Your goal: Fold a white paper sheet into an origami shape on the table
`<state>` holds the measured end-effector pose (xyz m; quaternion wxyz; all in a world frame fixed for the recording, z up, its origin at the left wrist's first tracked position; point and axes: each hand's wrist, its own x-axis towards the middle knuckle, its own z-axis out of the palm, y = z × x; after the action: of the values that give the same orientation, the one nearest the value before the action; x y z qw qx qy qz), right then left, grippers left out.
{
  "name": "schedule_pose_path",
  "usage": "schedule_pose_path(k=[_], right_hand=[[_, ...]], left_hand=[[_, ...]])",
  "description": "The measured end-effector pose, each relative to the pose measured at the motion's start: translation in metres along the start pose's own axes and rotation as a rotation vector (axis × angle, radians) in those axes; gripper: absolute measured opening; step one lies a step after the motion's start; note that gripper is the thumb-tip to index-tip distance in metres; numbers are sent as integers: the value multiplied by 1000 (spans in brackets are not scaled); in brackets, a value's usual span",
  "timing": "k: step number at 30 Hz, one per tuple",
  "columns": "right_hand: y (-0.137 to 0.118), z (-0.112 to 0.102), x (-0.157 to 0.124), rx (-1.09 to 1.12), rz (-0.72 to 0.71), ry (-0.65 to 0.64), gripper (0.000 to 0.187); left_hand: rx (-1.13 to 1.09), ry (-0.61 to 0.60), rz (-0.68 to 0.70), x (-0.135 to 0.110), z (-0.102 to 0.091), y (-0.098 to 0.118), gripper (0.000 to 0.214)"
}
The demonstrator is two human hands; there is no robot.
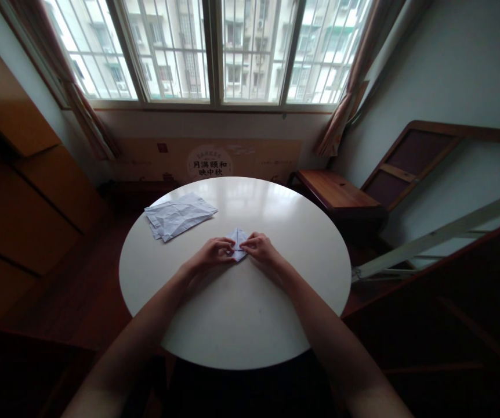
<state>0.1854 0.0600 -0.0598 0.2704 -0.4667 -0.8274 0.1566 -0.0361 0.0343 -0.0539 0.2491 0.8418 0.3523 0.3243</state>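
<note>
A small folded piece of white paper (238,237) lies near the middle of the round white table, with a crease line running up its centre and pointed corners at top and bottom. On its left side, my left hand (216,252) is closed on the edge, thumb and fingers pinching it. My right hand (260,246) pinches the right side of the same paper, fingers bent over its edge. Both hands rest low at the tabletop. The fingers partly cover the paper's left and right corners.
Creased sheets of paper (181,216) lie stacked at the table's back left. The round white table (236,325) has a curved edge close to my body. Behind it stand a wooden bench (339,190) and a printed cardboard panel (145,157) below the barred window.
</note>
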Motion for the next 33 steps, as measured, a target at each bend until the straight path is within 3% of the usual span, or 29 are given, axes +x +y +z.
schedule_pose_path(k=[11,20,26,33], right_hand=[[-7,-10,-4,70,-54,-40,9],[-10,-20,-7,78,-99,-172,28],[-2,-7,-1,75,-26,-88,7],[-6,-1,0,-69,-1,-78,14]], left_hand=[[77,-24,53,1,-2,3,24],[71,18,36,2,-3,10,24],[78,51,60,3,1,5,23],[276,85,35,3,7,-2,11]])
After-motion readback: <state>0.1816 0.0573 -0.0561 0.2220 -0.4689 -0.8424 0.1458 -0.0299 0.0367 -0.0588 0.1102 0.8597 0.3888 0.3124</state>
